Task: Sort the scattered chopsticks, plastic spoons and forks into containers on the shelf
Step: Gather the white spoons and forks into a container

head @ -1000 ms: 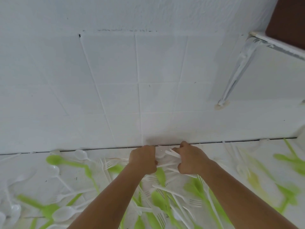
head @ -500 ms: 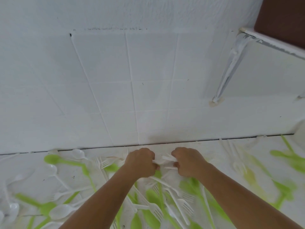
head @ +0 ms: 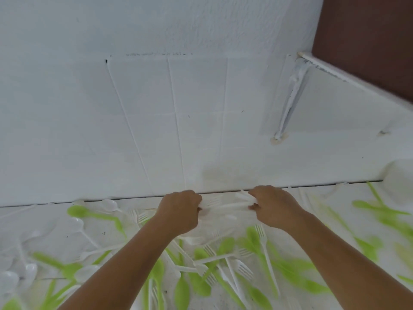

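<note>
Sorting appears to be at an early stage. The left hand (head: 181, 211) and right hand (head: 272, 206) each grip one end of a bundle of white forks (head: 223, 205) by the wall (head: 156, 130), over the worktop (head: 55, 227). Many green spoons (head: 78, 211) and loose forks (head: 242, 268) lie scattered; no container shows.

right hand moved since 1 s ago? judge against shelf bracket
Yes. The right hand, gripping white forks, moved right: earlier well left of the shelf bracket foot, now almost below it, farther from the left hand.

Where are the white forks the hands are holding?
In the head view, the white forks sit mid-frame between the left hand and right hand, close to the tiled wall.
</note>
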{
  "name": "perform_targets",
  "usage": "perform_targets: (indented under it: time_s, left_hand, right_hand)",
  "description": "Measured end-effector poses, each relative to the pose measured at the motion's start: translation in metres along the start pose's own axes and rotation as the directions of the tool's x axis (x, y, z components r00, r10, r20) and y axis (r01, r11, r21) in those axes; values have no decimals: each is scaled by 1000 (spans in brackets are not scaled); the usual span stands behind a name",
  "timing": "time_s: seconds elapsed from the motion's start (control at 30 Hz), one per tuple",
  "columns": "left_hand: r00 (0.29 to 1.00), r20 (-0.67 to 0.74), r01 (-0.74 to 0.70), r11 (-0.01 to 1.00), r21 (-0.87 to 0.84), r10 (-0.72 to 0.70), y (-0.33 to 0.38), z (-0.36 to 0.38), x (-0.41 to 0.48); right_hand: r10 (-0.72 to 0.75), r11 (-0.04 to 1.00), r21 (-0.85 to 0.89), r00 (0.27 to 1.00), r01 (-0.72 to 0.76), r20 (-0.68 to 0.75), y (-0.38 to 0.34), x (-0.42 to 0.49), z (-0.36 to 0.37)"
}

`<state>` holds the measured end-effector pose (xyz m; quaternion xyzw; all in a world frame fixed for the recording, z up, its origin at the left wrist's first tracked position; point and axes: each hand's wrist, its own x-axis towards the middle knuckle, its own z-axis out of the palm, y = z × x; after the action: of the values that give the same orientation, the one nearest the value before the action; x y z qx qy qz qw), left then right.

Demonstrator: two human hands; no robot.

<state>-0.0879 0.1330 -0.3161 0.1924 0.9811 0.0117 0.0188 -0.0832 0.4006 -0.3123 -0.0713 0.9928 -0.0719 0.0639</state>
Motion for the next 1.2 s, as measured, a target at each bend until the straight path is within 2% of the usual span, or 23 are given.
perform_targets:
  time_s: [0.17, 0.27, 0.37, 0.47, 0.53, 0.63, 0.67, 0.7, 0.73, 0.8, 0.87, 0.93, 1.07, 1.13, 1.2]
  left_hand:
    - [992, -112, 53, 997, -60, -60, -4, -44, -27]
    - [978, -172, 92, 983, -160, -119, -2, -72, -57]
    - [967, -173, 128, 942, -310, -188, -2, -101, -95]
    - [965, -104, 133, 789, -600, -242, 10, -126, -148]
    - [973, -69, 109, 701, -705, -221, 26, -133, -189]
    - [979, -31, 102, 621, -777, -199, 47, -122, -244]
    - [981, -14, 105, 592, -799, -192, 52, -115, -257]
    - [983, 12, 114, 563, -818, -182, 56, -106, -268]
    - [984, 41, 129, 533, -836, -173, 61, -96, -276]
    - [981, 112, 173, 458, -872, -158, 68, -78, -284]
    - [970, 179, 227, 344, -911, -168, 74, -65, -286]
    - [963, 215, 251, 250, -935, -164, 79, -59, -286]
    - [946, 305, 305, -23, -952, -112, 87, -44, -282]
    - [927, 369, 351, -194, -916, -65, 90, -33, -285]
    - [914, 404, 378, -294, -878, -33, 91, -24, -290]
  right_hand:
    - [52, 993, 111, 997, -45, -56, 0, -48, -32]
    - [129, 931, 353, 987, -88, -94, 0, -87, -45]
    - [227, 778, 618, 968, -115, -105, -2, -128, -65]
    - [203, 517, 854, 978, -64, -49, -10, -172, -85]
    - [134, 382, 924, 990, -22, -32, -17, -201, -90]
    - [67, 269, 963, 997, 17, -37, -27, -239, -84]
    - [86, 292, 956, 996, 6, -32, -30, -246, -82]
    - [114, 380, 925, 993, -20, -26, -31, -253, -76]
    - [156, 512, 857, 987, -62, -22, -32, -257, -68]
    - [224, 770, 622, 973, -145, -50, -31, -256, -47]
    - [199, 915, 367, 979, -169, -46, -32, -249, -23]
    - [176, 962, 207, 984, -178, 26, -36, -238, -1]
    - [163, 979, 98, 975, -179, 153, -51, -223, 25]
    - [179, 973, 126, 977, -194, 117, -52, -224, 29]
    - [212, 959, 194, 977, -205, -16, -49, -232, 28]
